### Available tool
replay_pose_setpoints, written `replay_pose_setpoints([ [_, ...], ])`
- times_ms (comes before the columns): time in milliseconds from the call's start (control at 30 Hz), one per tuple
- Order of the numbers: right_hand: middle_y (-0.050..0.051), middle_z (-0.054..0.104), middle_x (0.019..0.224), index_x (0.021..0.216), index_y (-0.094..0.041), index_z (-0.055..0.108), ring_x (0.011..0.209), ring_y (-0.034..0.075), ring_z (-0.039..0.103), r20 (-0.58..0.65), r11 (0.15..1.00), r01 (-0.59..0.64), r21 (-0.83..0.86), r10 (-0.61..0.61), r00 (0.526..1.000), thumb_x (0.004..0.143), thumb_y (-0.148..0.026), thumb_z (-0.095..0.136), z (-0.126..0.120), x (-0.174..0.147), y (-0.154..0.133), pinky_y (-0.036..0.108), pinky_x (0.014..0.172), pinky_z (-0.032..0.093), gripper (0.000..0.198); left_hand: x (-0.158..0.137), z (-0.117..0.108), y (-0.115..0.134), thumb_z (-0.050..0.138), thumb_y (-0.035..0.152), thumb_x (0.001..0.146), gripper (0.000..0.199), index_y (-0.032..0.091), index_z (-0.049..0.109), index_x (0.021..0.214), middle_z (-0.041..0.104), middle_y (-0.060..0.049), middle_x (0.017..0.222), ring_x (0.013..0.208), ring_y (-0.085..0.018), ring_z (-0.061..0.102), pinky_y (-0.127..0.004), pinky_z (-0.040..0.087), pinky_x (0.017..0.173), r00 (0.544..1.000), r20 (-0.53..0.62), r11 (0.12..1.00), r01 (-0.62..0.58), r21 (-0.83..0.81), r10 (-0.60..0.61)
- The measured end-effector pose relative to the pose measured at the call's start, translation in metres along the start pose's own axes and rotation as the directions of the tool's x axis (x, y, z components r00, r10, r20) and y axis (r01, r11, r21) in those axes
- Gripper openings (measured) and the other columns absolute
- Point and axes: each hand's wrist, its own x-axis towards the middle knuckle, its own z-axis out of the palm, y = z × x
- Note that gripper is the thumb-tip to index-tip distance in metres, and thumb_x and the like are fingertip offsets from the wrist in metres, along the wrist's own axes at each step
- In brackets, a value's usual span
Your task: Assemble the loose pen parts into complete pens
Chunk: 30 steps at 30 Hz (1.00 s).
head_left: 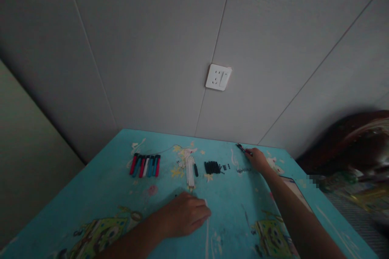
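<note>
My left hand (190, 213) rests low over the middle of the table, its fingers curled together. A small white tip (206, 202) shows by its fingers; whether it is held or part of the cloth's print I cannot tell. At the back right, my right hand (258, 159) is closed on a dark pen (242, 148), which slants away toward the wall. Ahead of my left hand lies a bundle of thin white sticks (190, 172), with a short black piece (196, 170) beside it. Several short black tubes (212, 167) lie in a row, with small black bits (225, 167) next to them.
Several red, blue and white barrels with black ends (145, 166) lie side by side at the left. A flat, dark-edged object (296, 190) is partly behind my right forearm. The blue printed tablecloth (231, 230) reaches the grey wall, which carries a socket (218, 77).
</note>
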Motion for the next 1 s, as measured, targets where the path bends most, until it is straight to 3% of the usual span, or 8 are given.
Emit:
replay_pose_setpoints([
  [300,0.018,0.072,0.085,0.089,-0.012,0.074,0.082,0.026,0.066,-0.119,0.992,-0.122,0.015,0.123,0.985,0.080,-0.032,0.056,-0.002,-0.013,0.002,0.030,0.074,0.045,0.028,0.001,0.001,-0.001,0.044,0.024,0.094,0.020,0.021,0.063,0.098,0.065,-0.002,0.078,0.068,-0.015,0.061,-0.027,0.042,0.065,1.000,0.004,1.000,-0.013,-0.012,0.013],
  [433,0.022,0.070,0.102,0.107,-0.007,0.069,0.089,0.028,0.065,-0.226,0.988,-0.114,0.105,0.135,0.965,0.085,-0.036,0.050,-0.016,-0.022,-0.012,0.034,0.081,0.046,0.040,0.001,0.000,0.001,0.042,0.025,0.095,0.026,0.022,0.060,0.114,0.068,-0.003,0.084,0.073,-0.015,0.063,-0.026,0.045,0.069,0.999,-0.034,1.000,-0.014,-0.008,0.014],
  [567,0.017,0.068,0.111,0.120,-0.013,0.062,0.091,0.024,0.065,-0.332,0.971,-0.025,0.236,0.105,0.937,0.094,-0.037,0.034,-0.017,-0.062,-0.063,0.035,0.081,0.049,0.045,0.000,-0.001,0.001,0.043,0.025,0.095,0.029,0.023,0.057,0.121,0.068,-0.004,0.085,0.073,-0.016,0.063,-0.026,0.047,0.071,0.999,-0.043,1.000,-0.023,0.014,0.023],
  [633,0.013,0.068,0.109,0.117,-0.017,0.062,0.088,0.023,0.065,-0.349,0.886,0.138,0.443,0.029,0.937,0.094,-0.038,0.039,-0.008,-0.091,-0.103,0.034,0.075,0.052,0.039,-0.001,-0.002,0.000,0.044,0.024,0.094,0.029,0.023,0.057,0.121,0.067,-0.004,0.085,0.075,-0.016,0.063,-0.027,0.048,0.072,0.999,-0.045,1.000,-0.017,0.024,0.018],
  [767,0.010,0.069,0.105,0.110,-0.021,0.065,0.095,0.024,0.063,-0.329,0.759,0.329,0.561,-0.161,0.931,0.094,-0.032,0.046,0.011,-0.140,-0.175,0.040,0.083,0.051,0.027,0.000,-0.014,-0.011,0.045,0.021,0.094,0.028,0.020,0.058,0.118,0.066,-0.007,0.087,0.082,-0.019,0.063,-0.031,0.048,0.078,0.990,-0.077,0.988,0.125,0.090,-0.118],
  [833,0.010,0.068,0.104,0.112,-0.022,0.065,0.096,0.025,0.063,-0.296,0.726,0.378,0.574,-0.246,0.923,0.094,-0.029,0.046,0.018,-0.156,-0.196,0.041,0.086,0.050,0.027,-0.001,-0.024,-0.023,0.046,0.019,0.093,0.025,0.019,0.060,0.114,0.065,-0.008,0.091,0.090,-0.021,0.061,-0.034,0.046,0.083,0.957,-0.138,0.952,0.274,0.137,-0.256],
  [900,0.009,0.068,0.100,0.113,-0.023,0.065,0.094,0.025,0.062,-0.249,0.723,0.419,0.550,-0.337,0.908,0.094,-0.027,0.047,0.023,-0.166,-0.208,0.040,0.086,0.050,0.027,-0.005,-0.036,-0.040,0.046,0.016,0.093,0.023,0.018,0.063,0.107,0.064,-0.010,0.094,0.097,-0.024,0.059,-0.037,0.044,0.087,0.885,-0.214,0.872,0.452,0.186,-0.413],
  [1000,0.010,0.067,0.096,0.113,-0.025,0.066,0.090,0.025,0.062,-0.187,0.779,0.418,0.468,-0.375,0.908,0.093,-0.029,0.051,0.030,-0.171,-0.220,0.039,0.083,0.049,0.026,-0.016,-0.052,-0.065,0.044,0.016,0.092,0.021,0.016,0.065,0.095,0.063,-0.011,0.092,0.094,-0.026,0.058,-0.039,0.042,0.086,0.716,-0.319,0.661,0.697,0.277,-0.621],
])
